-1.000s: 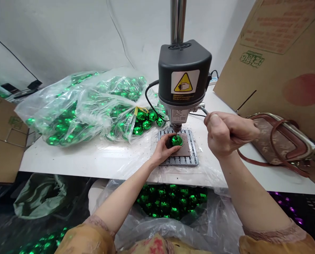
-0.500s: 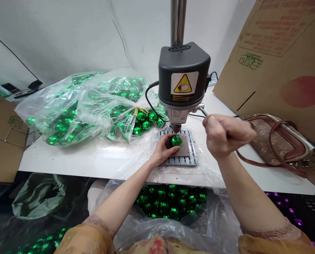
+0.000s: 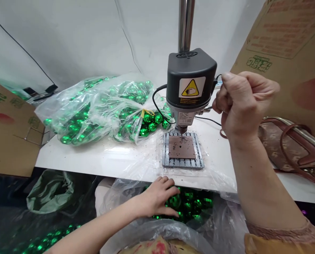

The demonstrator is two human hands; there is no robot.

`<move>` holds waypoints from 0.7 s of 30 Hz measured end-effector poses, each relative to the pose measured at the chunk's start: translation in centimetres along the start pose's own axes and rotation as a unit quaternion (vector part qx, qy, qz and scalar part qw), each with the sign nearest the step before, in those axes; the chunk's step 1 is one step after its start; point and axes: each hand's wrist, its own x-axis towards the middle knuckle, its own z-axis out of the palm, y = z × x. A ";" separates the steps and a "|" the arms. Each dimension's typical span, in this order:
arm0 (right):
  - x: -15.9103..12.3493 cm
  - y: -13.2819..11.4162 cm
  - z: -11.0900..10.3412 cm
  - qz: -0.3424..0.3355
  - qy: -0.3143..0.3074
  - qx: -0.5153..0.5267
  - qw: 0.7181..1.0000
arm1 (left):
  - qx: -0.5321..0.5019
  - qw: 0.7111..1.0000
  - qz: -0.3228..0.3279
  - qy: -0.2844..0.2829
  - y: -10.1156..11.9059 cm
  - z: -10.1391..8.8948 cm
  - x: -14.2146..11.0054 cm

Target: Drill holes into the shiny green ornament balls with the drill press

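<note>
My left hand (image 3: 161, 197) reaches over an open plastic bag of shiny green faceted balls below the table edge. Its fingers and thumb are spread about one green ball (image 3: 174, 201), and I see no firm grip on it. My right hand (image 3: 243, 102) is closed round the feed handle (image 3: 208, 109) of a small bench drill press (image 3: 191, 79). Under the chuck (image 3: 183, 129), a brown square pad (image 3: 182, 148) with a small dark hole lies on the slotted metal base (image 3: 168, 163), with dark shavings scattered over both.
A tied clear bag of green balls (image 3: 78, 116) lies left of the drill press. A patterned handbag (image 3: 279, 143) and a large cardboard box (image 3: 286, 67) stand on the right. Another cardboard box (image 3: 12, 130) is at far left, near a green cloth sack (image 3: 50, 192).
My left hand has left the pad with the green ball it held there and moved down to the bag of balls. My right hand has risen with the handle.
</note>
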 end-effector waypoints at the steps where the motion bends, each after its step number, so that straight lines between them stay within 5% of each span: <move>1: 0.0 0.0 0.0 0.001 0.002 0.000 1.000 | 0.015 1.000 0.015 0.006 -0.1 0.0 -0.5; 4: 0.0 0.0 0.1 -0.006 0.006 -0.001 1.000 | 0.015 0.992 -0.009 0.123 -2.5 -1.4 0.6; 8: -0.1 -0.1 0.1 -0.007 0.006 -0.005 1.000 | 0.079 0.949 -0.124 0.278 -8.7 -5.0 6.6; 14: -0.5 -0.1 -0.1 -0.013 0.006 -0.013 1.000 | 0.139 0.948 -0.233 0.164 -15.3 -7.1 15.1; 21: -0.5 0.1 -0.2 -0.018 0.010 -0.025 0.999 | 0.109 0.945 -0.264 0.161 -17.0 -5.7 16.5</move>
